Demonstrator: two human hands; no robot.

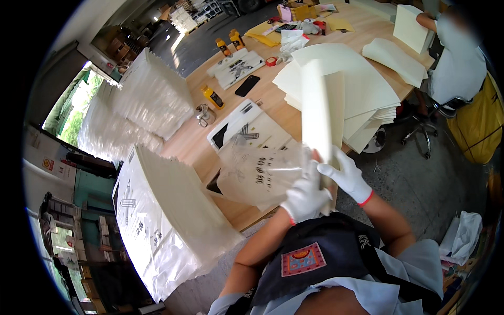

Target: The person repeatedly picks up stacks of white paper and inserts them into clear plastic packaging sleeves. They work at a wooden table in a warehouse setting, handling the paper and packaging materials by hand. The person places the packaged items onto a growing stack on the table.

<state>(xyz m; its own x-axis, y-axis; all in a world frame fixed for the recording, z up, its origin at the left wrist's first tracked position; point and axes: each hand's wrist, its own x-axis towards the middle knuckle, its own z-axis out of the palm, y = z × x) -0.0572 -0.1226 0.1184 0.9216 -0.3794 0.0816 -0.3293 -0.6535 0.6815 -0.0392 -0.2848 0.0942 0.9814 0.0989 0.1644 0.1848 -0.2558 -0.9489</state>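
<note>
Both my hands wear white gloves with red cuffs. They meet at the lower end of a cream paper sheaf (316,113), which stands up bent on the near side of the table. My right hand (347,176) grips the sheaf from the right, thumb toward the left hand. My left hand (307,197) is closed at the edge of a clear printed plastic bag (257,176), close against the paper; its fingertips are partly hidden. More printed bags (247,126) lie flat beyond it. A fanned pile of cream sheets (362,79) lies behind the sheaf.
A tall bagged paper stack (173,210) stands at the left; wrapped stacks (152,94) rise behind it. On the table (197,149) are a phone (247,85), yellow bottle (212,97), glass jar (205,114) and tape roll (271,61). Another person (458,58) sits at the far right.
</note>
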